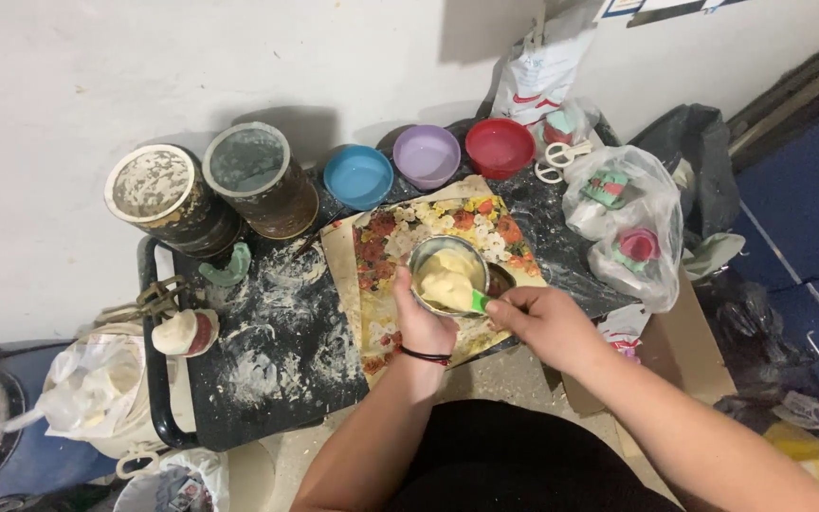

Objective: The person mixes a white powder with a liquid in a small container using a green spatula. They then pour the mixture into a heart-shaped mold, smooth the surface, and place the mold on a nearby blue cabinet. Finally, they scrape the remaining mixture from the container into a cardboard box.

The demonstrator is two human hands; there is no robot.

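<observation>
Head view: left-hand fingers (408, 284) grip metal bowl (447, 275); right-hand fingers (504, 305) pinch green spatula (478, 301).

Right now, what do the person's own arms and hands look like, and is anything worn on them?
Both forearms are bare, no sleeves or gloves. The left hand has a thin dark band with a red streak around its wrist. The right hand wears nothing visible: no ring, watch or band.

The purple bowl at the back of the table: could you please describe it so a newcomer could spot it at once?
Start at the dark, powder-smeared table against the white wall. Along its far edge, right of two big round tins, three small plastic bowls sit in a row. The purple bowl is the middle one, between the blue bowl and the red bowl.
</observation>
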